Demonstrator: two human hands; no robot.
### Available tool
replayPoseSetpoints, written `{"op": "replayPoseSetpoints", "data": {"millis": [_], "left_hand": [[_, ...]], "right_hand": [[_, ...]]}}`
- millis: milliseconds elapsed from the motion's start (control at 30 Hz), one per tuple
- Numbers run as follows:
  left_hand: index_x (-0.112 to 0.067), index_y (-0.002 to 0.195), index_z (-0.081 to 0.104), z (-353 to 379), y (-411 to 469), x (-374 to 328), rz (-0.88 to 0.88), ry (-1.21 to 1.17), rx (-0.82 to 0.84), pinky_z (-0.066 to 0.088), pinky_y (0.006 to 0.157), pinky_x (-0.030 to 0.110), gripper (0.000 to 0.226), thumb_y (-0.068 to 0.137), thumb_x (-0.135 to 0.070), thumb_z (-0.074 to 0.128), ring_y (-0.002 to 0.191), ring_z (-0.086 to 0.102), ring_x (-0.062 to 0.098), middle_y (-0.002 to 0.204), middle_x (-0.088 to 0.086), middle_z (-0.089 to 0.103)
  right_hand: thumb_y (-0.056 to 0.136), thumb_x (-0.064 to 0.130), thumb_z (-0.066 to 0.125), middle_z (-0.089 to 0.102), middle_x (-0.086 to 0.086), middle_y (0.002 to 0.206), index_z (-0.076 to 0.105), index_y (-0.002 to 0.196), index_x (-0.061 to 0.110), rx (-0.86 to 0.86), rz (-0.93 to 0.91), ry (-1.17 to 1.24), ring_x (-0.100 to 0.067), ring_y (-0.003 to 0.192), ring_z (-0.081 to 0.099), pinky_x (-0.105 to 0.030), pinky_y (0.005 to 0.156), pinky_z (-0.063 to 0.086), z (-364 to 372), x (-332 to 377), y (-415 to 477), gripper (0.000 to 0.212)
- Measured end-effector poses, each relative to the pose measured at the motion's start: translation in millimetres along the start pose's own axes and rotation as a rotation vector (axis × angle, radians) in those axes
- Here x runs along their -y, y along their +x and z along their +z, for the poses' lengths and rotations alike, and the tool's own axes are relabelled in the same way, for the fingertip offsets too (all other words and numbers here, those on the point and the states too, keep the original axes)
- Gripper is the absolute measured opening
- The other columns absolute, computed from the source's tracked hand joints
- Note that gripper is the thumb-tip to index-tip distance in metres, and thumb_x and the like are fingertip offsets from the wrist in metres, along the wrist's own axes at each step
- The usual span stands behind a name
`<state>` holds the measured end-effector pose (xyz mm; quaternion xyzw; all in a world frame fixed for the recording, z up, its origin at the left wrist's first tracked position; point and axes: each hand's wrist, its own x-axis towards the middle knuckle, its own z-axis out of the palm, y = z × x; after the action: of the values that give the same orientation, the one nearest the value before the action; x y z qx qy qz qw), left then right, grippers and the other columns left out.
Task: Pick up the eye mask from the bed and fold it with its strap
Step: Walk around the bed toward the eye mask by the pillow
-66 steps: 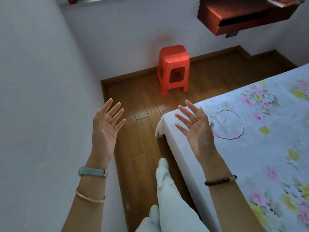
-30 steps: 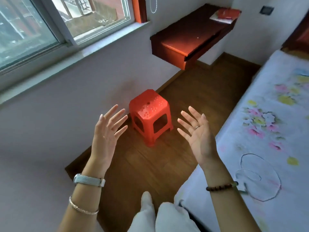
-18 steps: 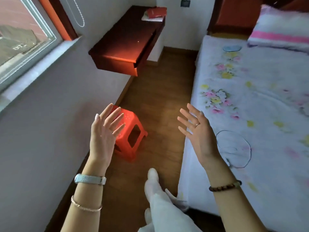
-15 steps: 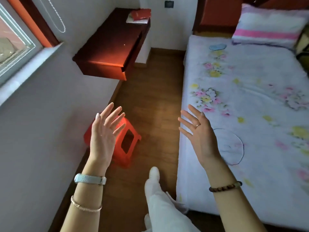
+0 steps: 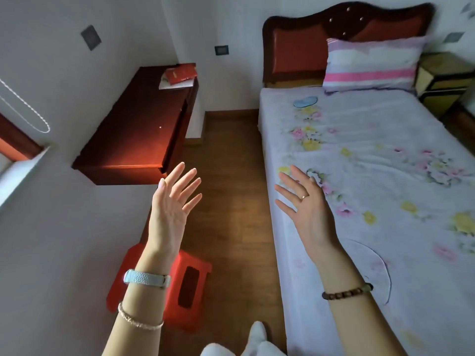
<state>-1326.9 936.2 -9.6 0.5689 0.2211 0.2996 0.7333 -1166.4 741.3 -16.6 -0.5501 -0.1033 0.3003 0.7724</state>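
The light-blue eye mask is lying flat on the bed, far up near the head end, just below the striped pillow and close to the bed's left edge. Its strap cannot be made out at this distance. Nothing is touching it. A thin dark cord loop is lying on the floral sheet at the near end, well apart from the mask and partly hidden behind the right forearm. The right hand is hovering over the near left edge of the bed, palm facing up and inward, its fingers spread and holding nothing; a ring is showing on one finger and a bead bracelet is sitting on the wrist. The left hand is hanging over the wooden floor beside the bed, palm likewise open, fingers splayed and empty, with a pale band and a thin bracelet on the wrist. Below the left forearm a red stool is standing on the floor. Further back, a dark wooden worktop is jutting from the wall, carrying a red book on some papers at its far end. A padded headboard is rising behind the pillow.
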Motion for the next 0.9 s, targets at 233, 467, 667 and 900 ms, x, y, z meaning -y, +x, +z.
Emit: {"op": "replayPoseSetpoints", "data": {"millis": [233, 467, 667, 900], "left_hand": [[-0.026, 0.144, 0.046, 19.2, 94.2, -1.1, 0.019, -0.017, 0.037, 0.037, 0.114, 0.051, 0.057, 0.096, -0.051, 0.029, 0.134, 0.054, 0.021, 0.147, 0.003, 0.056], [-0.027, 0.144, 0.047, 33.0, 201.8, 20.5, -0.006, -0.012, 0.072, 0.038, 0.113, 0.052, 0.056, 0.097, -0.050, 0.027, 0.133, 0.055, 0.021, 0.146, 0.000, 0.057], [-0.025, 0.145, 0.046, 42.9, 321.6, 25.8, -0.031, -0.032, 0.098, 0.038, 0.113, 0.052, 0.058, 0.096, -0.051, 0.029, 0.133, 0.055, 0.021, 0.146, 0.003, 0.056], [-0.025, 0.144, 0.046, 54.9, 449.8, 25.4, -0.070, -0.007, 0.172, 0.037, 0.114, 0.052, 0.057, 0.096, -0.050, 0.028, 0.133, 0.054, 0.020, 0.146, 0.003, 0.056]], "right_hand": [[0.105, 0.044, 0.028, 0.069, 0.009, 0.129, 0.061, 0.128, 0.034, 0.002, -0.028, 0.023, -0.012, 0.119, 0.065, -0.038, 0.101, 0.049, 4.4, 17.8, 82.2, 0.041], [0.096, 0.052, 0.035, 0.069, 0.008, 0.130, 0.062, 0.127, 0.036, -0.050, -0.051, -0.006, -0.012, 0.119, 0.066, -0.033, 0.094, 0.052, 3.3, 21.7, 180.2, 0.044], [0.101, 0.048, 0.033, 0.067, 0.005, 0.133, 0.061, 0.130, 0.034, -0.122, -0.048, 0.050, -0.015, 0.122, 0.064, -0.036, 0.097, 0.051, 18.4, 36.0, 289.3, 0.042], [0.105, 0.042, 0.029, 0.071, 0.008, 0.124, 0.063, 0.124, 0.031, -0.208, -0.049, 0.105, -0.012, 0.116, 0.067, -0.040, 0.102, 0.049, 37.7, 66.6, 406.7, 0.041]]}}
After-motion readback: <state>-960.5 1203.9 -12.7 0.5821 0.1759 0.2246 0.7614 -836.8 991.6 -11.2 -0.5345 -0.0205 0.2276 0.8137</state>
